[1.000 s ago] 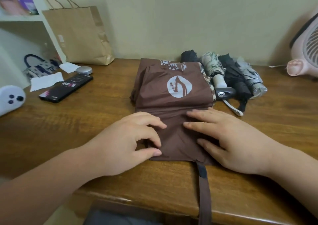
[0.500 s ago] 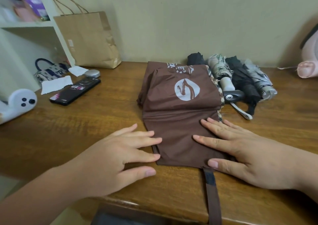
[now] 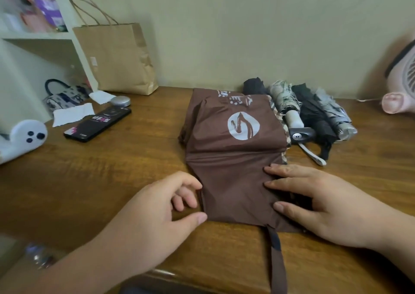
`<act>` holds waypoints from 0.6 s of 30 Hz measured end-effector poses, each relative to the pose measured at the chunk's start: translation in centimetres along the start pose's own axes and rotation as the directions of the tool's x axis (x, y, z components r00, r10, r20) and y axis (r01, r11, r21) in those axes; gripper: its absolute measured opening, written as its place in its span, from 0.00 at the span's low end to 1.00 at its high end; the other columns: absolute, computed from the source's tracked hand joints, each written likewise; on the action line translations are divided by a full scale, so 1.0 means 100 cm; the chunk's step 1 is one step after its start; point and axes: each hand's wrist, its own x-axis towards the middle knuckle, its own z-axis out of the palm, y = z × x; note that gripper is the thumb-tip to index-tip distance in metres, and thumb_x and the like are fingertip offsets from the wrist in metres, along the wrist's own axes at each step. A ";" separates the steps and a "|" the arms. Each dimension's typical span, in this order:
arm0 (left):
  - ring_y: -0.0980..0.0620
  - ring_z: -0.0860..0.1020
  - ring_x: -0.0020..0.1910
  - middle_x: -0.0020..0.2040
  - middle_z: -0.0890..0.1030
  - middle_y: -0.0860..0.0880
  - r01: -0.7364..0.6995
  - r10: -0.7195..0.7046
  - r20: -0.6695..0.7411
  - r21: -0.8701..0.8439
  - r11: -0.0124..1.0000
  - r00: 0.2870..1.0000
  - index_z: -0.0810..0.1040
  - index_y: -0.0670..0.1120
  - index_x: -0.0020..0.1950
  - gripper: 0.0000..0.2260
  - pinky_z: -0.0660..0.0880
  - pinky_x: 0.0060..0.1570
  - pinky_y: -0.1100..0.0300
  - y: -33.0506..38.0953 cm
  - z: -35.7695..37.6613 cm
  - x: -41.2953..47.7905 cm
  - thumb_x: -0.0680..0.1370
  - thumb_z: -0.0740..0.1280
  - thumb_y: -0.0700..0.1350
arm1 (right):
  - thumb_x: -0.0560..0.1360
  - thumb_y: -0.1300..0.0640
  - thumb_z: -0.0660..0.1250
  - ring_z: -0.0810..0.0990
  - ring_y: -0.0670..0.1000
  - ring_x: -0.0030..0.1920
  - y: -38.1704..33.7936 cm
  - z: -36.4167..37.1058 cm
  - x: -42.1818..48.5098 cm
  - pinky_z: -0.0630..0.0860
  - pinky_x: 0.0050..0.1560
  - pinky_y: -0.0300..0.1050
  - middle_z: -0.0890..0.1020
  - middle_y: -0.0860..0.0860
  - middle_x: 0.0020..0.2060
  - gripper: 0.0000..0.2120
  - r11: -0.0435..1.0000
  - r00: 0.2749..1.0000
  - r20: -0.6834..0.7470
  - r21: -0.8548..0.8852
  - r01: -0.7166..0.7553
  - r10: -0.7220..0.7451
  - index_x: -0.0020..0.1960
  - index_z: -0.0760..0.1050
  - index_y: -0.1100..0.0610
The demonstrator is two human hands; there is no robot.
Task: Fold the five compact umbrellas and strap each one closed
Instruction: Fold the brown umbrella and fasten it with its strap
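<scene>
The left hand [image 3: 157, 215] has changed. Its fingers lay flat across the cloth half a second ago; now they are curled in at the left edge of the brown umbrella [image 3: 233, 159], with the thumb tip touching the canopy's near-left corner. I cannot tell whether any fabric is actually caught between thumb and fingers. The right hand [image 3: 325, 204] has kept its place, fingers straight, pressing the right side of the canopy flat and gripping nothing.

The brown umbrella lies mid-way along the wooden table [image 3: 101, 181], its canopy spread in flat pleats down to the near edge. Its closing strap [image 3: 277, 260] hangs over that edge. Just beside it, toward the far right, four other compact umbrellas [image 3: 314, 118] lie bundled side by side.

The canopy looks thin, light and slick, limp cloth over what are likely stiff ribs. It will probably slide and spring loose unless one hand pins it. The long left edge seems the best hold, rolling toward the pressing hand and catching the strap last.

There is open tabletop to the left, as far as the phone [image 3: 98, 123]. The right is crowded by a neighbouring black handle [image 3: 301, 134]. The near edge is close, so the cloth could slip off it.
</scene>
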 end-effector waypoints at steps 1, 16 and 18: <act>0.61 0.77 0.48 0.50 0.81 0.64 0.122 -0.119 0.027 -0.126 0.985 0.992 0.76 0.59 0.55 0.16 0.71 0.46 0.71 0.004 0.001 -0.001 0.73 0.78 0.46 | 0.75 0.27 0.55 0.60 0.31 0.75 0.000 0.001 0.000 0.58 0.75 0.32 0.68 0.34 0.75 0.29 1.000 1.000 -0.005 0.006 0.004 -0.004 0.70 0.76 0.38; 0.39 0.85 0.36 0.66 0.73 0.34 0.456 -0.300 0.357 -0.794 0.401 0.885 0.71 0.54 0.72 0.33 0.75 0.21 0.60 0.029 0.007 0.017 0.69 0.74 0.36 | 0.74 0.26 0.55 0.60 0.32 0.75 0.005 0.005 0.001 0.62 0.75 0.39 0.66 0.31 0.74 0.29 1.000 1.000 -0.013 0.029 -0.002 0.003 0.70 0.74 0.36; 0.41 0.83 0.32 0.61 0.77 0.36 0.467 -0.274 0.378 -0.728 0.502 0.884 0.71 0.55 0.71 0.30 0.73 0.20 0.60 0.029 0.006 0.018 0.73 0.74 0.37 | 0.74 0.26 0.55 0.59 0.31 0.75 0.004 0.004 0.001 0.60 0.75 0.35 0.66 0.32 0.74 0.30 0.999 1.000 -0.006 0.043 0.001 -0.001 0.70 0.75 0.37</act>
